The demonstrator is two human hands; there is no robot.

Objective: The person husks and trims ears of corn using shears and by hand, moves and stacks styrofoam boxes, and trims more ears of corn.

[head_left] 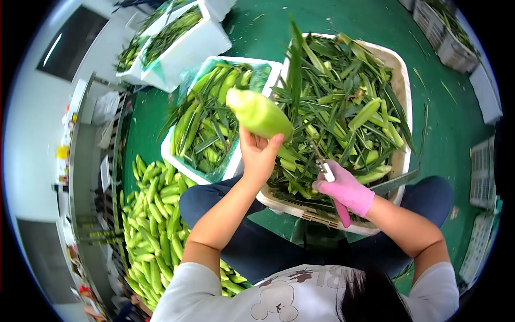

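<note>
One plump ear of corn (262, 114), probably firm, light and smooth, best grasped round its thick middle, is pinched aloft by the left hand (258, 156) near the leaf-filled tub (398, 80), while across from me the gloved right hand (346, 190) grips a white-handled tool (325, 169).

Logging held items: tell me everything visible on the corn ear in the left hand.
The corn ear is plump and light green, wrapped in smooth-looking husk; no kernels show. One end is paler, almost white, with a narrower, blunt tip; the other end is greener and thicker. It is held up at a slant, pale end toward the picture's upper left. The bare left hand grips it from below, thumb by the greener end. Its outline is slightly blurred, and its underside is hidden.
</note>
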